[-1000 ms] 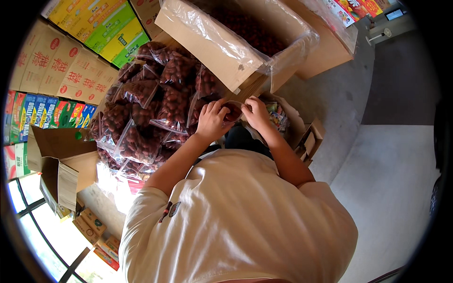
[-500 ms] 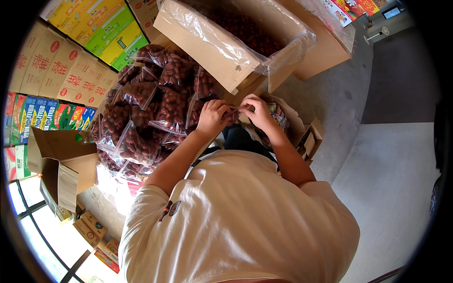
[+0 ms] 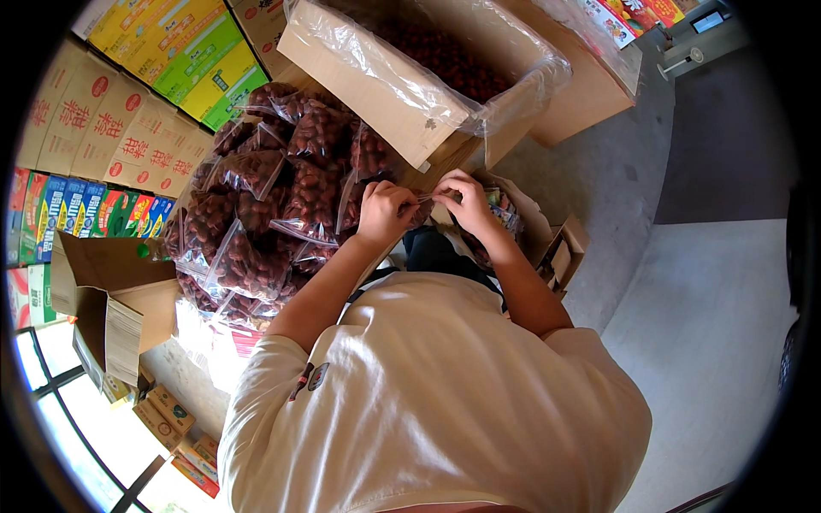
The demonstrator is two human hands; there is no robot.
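My left hand [image 3: 384, 210] and my right hand [image 3: 463, 198] meet in front of me, both pinching the top edge of a clear plastic bag [image 3: 425, 202] of dark red dried fruit. The bag is mostly hidden behind my hands. To the left lies a heap of several filled clear bags [image 3: 256, 205] of the same fruit. Above my hands stands a big cardboard box [image 3: 368, 68] lined with clear plastic and full of loose red fruit.
Stacked printed cartons [image 3: 103, 128] fill the left side. An open brown carton [image 3: 111, 291] sits lower left by a window. A small open box [image 3: 560, 252] lies right of my hands. Grey floor [image 3: 710, 325] stretches right.
My hands stay together on the bag's top edge, shifting only slightly. The view has tilted a little.
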